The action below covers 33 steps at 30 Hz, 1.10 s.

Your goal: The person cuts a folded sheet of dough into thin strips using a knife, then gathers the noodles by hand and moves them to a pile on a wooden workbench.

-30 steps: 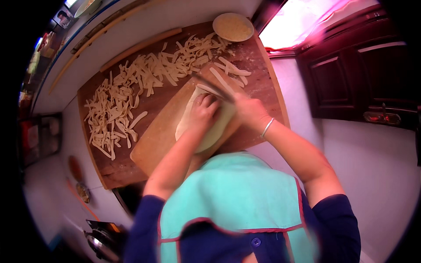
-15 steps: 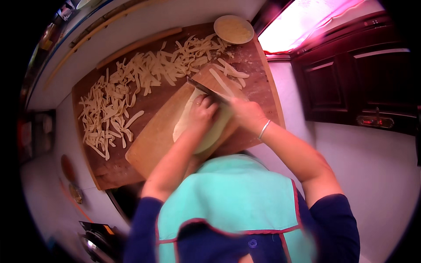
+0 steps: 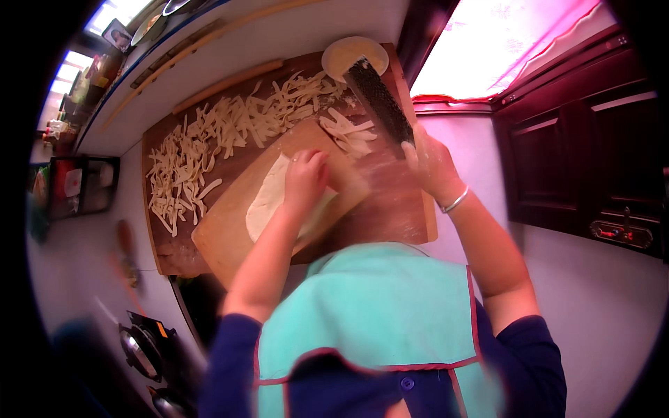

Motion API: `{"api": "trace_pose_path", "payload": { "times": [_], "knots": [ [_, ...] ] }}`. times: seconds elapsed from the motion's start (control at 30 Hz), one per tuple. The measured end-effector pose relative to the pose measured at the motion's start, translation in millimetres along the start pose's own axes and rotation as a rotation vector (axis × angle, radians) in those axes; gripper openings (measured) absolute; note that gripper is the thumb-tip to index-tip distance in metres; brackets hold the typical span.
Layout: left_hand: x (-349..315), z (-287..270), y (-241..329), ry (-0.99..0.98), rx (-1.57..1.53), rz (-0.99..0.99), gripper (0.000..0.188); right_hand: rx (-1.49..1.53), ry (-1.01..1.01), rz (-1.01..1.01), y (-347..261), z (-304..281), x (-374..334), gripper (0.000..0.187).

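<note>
A pale sheet of dough (image 3: 263,202) lies on the light wooden cutting board (image 3: 219,226). My left hand (image 3: 306,175) rests on its upper end, fingers curled and pressed down. To the right, my right hand (image 3: 433,167) grips a broad, dark-bladed kitchen knife (image 3: 380,101) by its handle, which the fingers mostly cover. The knife is lifted off the dough, its blade tilted toward the far bowl. A small pile of freshly cut dough strips (image 3: 348,132) lies between the cutting board and the knife.
Many loose dough strips (image 3: 240,122) spread over the far and left parts of the dark wooden work surface (image 3: 394,209). A bowl (image 3: 331,59) of pale contents stands at its far right corner. A rolling pin (image 3: 226,87) lies along the back edge, near the wall.
The knife has left the dough and swung up to the right with my right hand. My left hand stays on the dough. The strips right of the cutting board now form a larger pile.
</note>
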State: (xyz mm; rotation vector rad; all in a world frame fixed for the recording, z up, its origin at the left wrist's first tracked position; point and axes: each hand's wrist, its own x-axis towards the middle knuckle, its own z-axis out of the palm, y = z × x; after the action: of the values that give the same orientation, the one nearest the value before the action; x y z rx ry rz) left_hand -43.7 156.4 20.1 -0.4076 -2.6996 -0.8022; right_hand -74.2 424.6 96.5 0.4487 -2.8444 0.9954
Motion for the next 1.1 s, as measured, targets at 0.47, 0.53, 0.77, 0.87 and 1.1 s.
{"api": "trace_pose_path", "payload": {
  "times": [0.47, 0.53, 0.77, 0.87, 1.1],
  "knots": [
    [125.6, 89.7, -9.9, -0.756, 0.412, -0.008, 0.025, 0.168, -0.126, 0.221, 100.0, -46.8, -57.4, 0.019],
    [133.3, 77.6, -16.4, -0.644, 0.065, -0.227, 0.019, 0.186, -0.111, 0.215, 104.7, -51.7, -55.4, 0.019],
    [171.3, 40.1, -7.9, -0.474, -0.781, -0.796, 0.037, 0.247, -0.083, 0.177, 106.9, -59.6, -39.3, 0.018],
    [158.1, 50.0, -24.2, -0.371, -0.690, -0.805, 0.040, 0.261, -0.101, 0.156, 103.1, -54.5, -38.1, 0.018],
    [135.0, 90.8, 7.3, -0.461, 0.033, -0.397, 0.029, 0.238, -0.119, 0.193, 104.7, -50.9, -44.9, 0.017]
  ]
}}
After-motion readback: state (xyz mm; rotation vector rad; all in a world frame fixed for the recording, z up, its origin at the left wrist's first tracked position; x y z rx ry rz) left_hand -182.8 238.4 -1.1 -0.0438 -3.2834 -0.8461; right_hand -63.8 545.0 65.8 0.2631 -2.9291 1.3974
